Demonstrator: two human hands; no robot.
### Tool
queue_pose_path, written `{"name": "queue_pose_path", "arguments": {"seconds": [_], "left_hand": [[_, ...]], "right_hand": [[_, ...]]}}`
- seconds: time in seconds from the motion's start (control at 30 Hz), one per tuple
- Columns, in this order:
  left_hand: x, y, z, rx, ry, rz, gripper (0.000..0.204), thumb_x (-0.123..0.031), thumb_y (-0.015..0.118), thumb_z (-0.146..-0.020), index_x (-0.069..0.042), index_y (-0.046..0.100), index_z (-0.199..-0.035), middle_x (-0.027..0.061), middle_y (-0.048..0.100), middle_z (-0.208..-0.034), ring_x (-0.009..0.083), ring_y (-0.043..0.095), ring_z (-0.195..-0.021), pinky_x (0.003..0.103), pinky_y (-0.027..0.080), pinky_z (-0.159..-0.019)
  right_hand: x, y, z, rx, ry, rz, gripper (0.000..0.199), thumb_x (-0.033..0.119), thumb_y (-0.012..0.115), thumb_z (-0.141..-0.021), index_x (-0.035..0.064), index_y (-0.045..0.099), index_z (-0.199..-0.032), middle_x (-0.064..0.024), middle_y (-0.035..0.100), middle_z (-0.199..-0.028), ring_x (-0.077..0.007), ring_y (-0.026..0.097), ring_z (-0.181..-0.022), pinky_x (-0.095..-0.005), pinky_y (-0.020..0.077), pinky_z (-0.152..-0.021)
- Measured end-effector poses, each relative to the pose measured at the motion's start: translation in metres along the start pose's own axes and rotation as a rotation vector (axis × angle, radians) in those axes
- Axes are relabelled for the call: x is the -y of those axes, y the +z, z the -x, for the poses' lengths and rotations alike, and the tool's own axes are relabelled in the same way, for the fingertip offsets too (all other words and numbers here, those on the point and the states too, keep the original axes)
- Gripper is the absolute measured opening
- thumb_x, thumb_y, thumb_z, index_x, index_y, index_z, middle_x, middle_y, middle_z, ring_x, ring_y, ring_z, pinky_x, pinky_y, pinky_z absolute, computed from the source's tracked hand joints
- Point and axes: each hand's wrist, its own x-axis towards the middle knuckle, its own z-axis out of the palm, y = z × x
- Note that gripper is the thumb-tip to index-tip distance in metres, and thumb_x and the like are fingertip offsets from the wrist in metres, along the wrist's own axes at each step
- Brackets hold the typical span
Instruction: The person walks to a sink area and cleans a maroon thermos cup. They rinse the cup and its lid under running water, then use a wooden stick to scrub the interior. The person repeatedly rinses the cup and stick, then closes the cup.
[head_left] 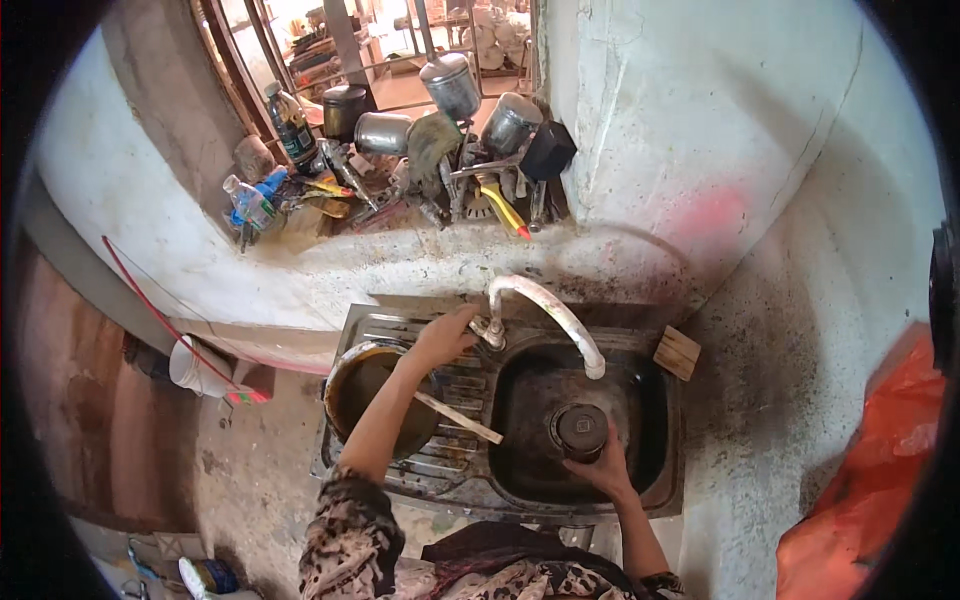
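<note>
Holding a dark round jar (581, 431) under the white curved tap spout (560, 318), the person stood over a grimy steel sink (655, 500).

Fingers of the right hand (603, 470) were wrapped around the jar from below, keeping it upright inside the basin, just beneath the spout's mouth. The left hand (443, 337) reached forward with its fingers closed around the tap handle (484, 327) at the base of the spout. A large round pot (352, 385) sat on the ribbed draining board to the left of the basin, partly under the left forearm, with a pale flat stick (462, 419) lying across its rim toward the basin. A small wooden block (677, 352) rested at the sink's far right corner. Metal pots and plastic bottles crowded the window ledge (400, 245) behind, and an orange plastic bag (880, 470) lay at the right.
</note>
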Motion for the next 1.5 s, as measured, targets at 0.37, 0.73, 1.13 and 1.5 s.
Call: {"name": "queue_pose_path", "arguments": {"seconds": [0.37,0.73,1.13,1.5], "left_hand": [[0.053,0.060,-0.055,-0.010,-0.126,0.049,0.017,-0.021,0.058,-0.080,-0.008,0.066,-0.089,0.0139,0.064,-0.083,0.0318,0.061,-0.079,0.041,0.048,-0.071],[0.023,0.074,-0.063,-0.069,-0.552,-0.179,0.020,-0.025,0.054,-0.079,-0.012,0.063,-0.091,0.0160,0.063,-0.091,0.0334,0.061,-0.087,0.045,0.049,-0.073],[-0.148,0.004,0.067,-0.602,-0.339,0.661,0.022,-0.004,0.056,-0.083,0.003,0.054,-0.104,0.0085,0.054,-0.104,0.0140,0.052,-0.096,0.027,0.043,-0.082],[-0.181,0.161,0.076,-0.052,-0.514,0.740,0.085,-0.027,0.081,-0.059,0.002,0.037,-0.127,0.0174,0.055,-0.113,0.0259,0.057,-0.103,0.034,0.047,-0.084]], "right_hand": [[-0.011,-0.001,0.009,-0.046,0.120,-0.046,0.097,0.019,0.083,-0.058,0.0121,0.024,-0.135,-0.0143,0.045,-0.126,-0.0305,0.046,-0.117,-0.0439,0.0413,-0.096],[-0.034,0.017,0.001,-0.029,0.152,-0.061,0.101,0.025,0.082,-0.059,0.0053,0.019,-0.137,-0.0213,0.045,-0.123,-0.0332,0.047,-0.114,-0.0418,0.0408,-0.094],[-0.048,0.011,-0.005,-0.098,0.218,-0.106,0.102,0.022,0.081,-0.057,0.0035,0.019,-0.136,-0.0214,0.043,-0.128,-0.0339,0.044,-0.118,-0.0412,0.0368,-0.098],[-0.040,0.021,-0.012,-0.048,0.140,-0.243,0.099,0.018,0.078,-0.062,0.0028,0.016,-0.137,-0.0191,0.046,-0.126,-0.0290,0.045,-0.118,-0.0387,0.0355,-0.099]]}}
